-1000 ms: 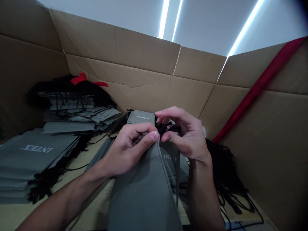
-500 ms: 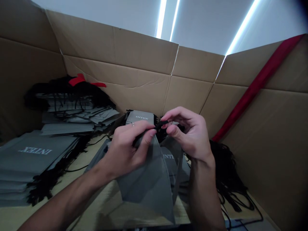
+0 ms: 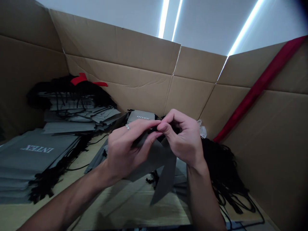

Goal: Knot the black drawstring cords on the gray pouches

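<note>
My left hand (image 3: 127,149), with a ring on one finger, and my right hand (image 3: 184,138) meet at the fingertips above the table. Between them they pinch the top of a grey fabric drawstring bag (image 3: 156,160), which hangs folded below them. A black drawstring cord (image 3: 154,129) runs through the pinch, mostly hidden by my fingers. Behind my hands lies another grey bag printed INTEX (image 3: 141,117).
Stacks of grey INTEX bags (image 3: 31,157) with black cords lie at the left, and another pile (image 3: 72,118) with a red ribbon (image 3: 80,78) sits behind. A black cord tangle (image 3: 222,163) lies right. Cardboard walls (image 3: 115,45) surround the table, with a red strap (image 3: 260,86) on the right.
The grey bag has swung up and folded beneath my hands instead of hanging toward me. My hands have come closer together, and the ring on my left hand shows more clearly.
</note>
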Tool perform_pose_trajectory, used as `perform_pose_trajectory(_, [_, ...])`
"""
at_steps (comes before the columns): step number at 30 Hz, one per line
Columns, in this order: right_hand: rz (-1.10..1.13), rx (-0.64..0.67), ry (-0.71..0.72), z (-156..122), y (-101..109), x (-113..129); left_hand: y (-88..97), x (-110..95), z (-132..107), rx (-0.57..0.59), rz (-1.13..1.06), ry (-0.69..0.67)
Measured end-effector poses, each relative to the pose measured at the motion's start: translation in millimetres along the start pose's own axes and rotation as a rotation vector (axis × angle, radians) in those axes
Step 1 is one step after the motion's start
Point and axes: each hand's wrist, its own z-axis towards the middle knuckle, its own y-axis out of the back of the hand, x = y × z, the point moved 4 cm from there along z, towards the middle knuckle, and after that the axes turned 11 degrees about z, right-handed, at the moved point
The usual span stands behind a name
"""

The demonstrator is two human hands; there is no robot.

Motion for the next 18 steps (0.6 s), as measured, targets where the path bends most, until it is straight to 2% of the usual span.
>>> perform_pose_trajectory(3, [0.041,-0.009,-0.006,1,-4,0,2.4,-1,1,-0.078,-0.061,-0.015])
perform_pose_trajectory(13, [-0.037,-0.041,0.049,-2,-14,8,6.3,-4,-2,-0.192,-0.067,-0.084])
perform_pose_trajectory(18, [-0.049,-0.062,0.053,-3,-17,9,8.6,-6,-1,-0.172,0.017,-0.135])
